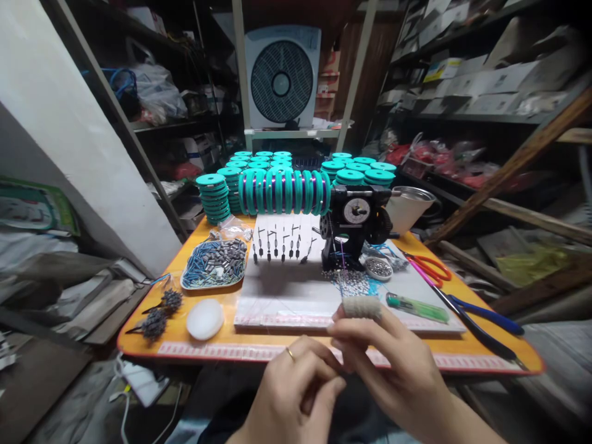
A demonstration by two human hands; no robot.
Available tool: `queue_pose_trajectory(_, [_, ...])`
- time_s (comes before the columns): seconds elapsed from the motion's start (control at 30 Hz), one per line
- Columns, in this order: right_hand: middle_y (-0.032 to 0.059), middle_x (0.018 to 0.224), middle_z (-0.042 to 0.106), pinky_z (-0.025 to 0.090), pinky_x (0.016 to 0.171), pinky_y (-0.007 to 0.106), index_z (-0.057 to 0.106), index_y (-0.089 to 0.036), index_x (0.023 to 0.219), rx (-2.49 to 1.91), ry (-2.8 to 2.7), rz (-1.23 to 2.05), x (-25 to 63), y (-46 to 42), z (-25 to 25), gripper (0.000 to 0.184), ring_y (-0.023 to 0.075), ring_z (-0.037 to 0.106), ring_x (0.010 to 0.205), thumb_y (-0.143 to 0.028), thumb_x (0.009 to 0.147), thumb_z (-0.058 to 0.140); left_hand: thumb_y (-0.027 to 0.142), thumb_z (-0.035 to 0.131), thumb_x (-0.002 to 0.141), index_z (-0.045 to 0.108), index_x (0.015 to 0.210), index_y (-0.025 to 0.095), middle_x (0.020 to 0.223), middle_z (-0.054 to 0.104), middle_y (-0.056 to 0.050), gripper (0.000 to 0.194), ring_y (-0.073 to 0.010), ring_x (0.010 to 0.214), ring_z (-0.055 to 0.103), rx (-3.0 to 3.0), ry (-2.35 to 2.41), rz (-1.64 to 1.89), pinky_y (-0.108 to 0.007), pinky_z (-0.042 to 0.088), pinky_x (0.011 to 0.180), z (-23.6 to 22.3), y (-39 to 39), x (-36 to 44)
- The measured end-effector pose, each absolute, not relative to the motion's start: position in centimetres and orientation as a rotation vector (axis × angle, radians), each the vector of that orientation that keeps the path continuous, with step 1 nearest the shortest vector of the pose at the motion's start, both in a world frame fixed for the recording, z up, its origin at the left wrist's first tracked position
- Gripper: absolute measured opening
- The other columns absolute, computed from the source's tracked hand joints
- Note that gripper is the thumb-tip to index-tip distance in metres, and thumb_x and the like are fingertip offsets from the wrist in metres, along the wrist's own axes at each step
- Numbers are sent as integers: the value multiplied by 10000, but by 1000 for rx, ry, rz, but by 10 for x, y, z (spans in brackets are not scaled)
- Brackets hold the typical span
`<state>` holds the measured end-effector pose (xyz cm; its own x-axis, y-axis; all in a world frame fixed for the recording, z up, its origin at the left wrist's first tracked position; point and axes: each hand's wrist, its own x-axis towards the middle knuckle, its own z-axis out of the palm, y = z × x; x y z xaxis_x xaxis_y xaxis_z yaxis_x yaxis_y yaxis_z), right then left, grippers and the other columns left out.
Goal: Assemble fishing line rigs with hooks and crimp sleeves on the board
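Observation:
My right hand (398, 354), its index finger wrapped in a grey-beige band (363, 307), is closed with fingertips together at the board's front edge. A thin dark line (342, 280) runs down to those fingertips from the black hand-cranked winding machine (356, 213). My left hand (298, 388), a ring on one finger, is curled closed just left of the right hand, fingertips nearly meeting; anything in it is hidden. Teal spools (287, 192) with purple line sit in a row on the machine's shaft. Small silvery beads (354, 283) lie scattered at its base.
On the white board (282, 296) lie several small dark rigs (276, 246) and a green cutter (416, 307). A tray of metal sinkers (215, 262) and a white round lid (205, 319) stand left. Pliers (485, 314) and orange-handled scissors (430, 268) lie right. Spool stacks (213, 197) stand behind.

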<state>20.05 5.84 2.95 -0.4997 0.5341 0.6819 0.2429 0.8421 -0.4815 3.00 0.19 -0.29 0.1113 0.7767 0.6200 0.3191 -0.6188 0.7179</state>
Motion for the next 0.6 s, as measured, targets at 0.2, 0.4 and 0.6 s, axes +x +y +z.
queue_pose_trajectory(0.2, [1, 768, 651, 542, 613, 155, 635, -183, 881, -551, -2305, 707, 214, 49, 23, 61, 108, 646, 672, -130, 894, 608, 385, 745, 821, 620, 695, 131, 785, 588, -47, 310, -138, 750, 550, 843, 729, 1198, -246, 429, 704, 4, 0, 27])
queue_pose_trajectory(0.4, [13, 686, 617, 525, 502, 185, 678, -195, 792, -662, -2114, 807, 205, 48, 24, 107, 124, 615, 594, -229, 894, 674, 216, 628, 896, 592, 718, 148, 868, 532, -55, 194, -157, 813, 571, 1427, 982, 1383, -236, 452, 695, -7, 1, 32])
queue_pose_trajectory(0.6, [38, 830, 607, 523, 570, 169, 714, -198, 895, -589, -2035, 529, 192, 59, 35, 172, 103, 627, 690, -88, 912, 584, -22, 511, 840, 620, 980, 88, 866, 646, -120, 209, -177, 662, 581, 2655, 1121, 1700, -296, 486, 601, -16, 5, 34])
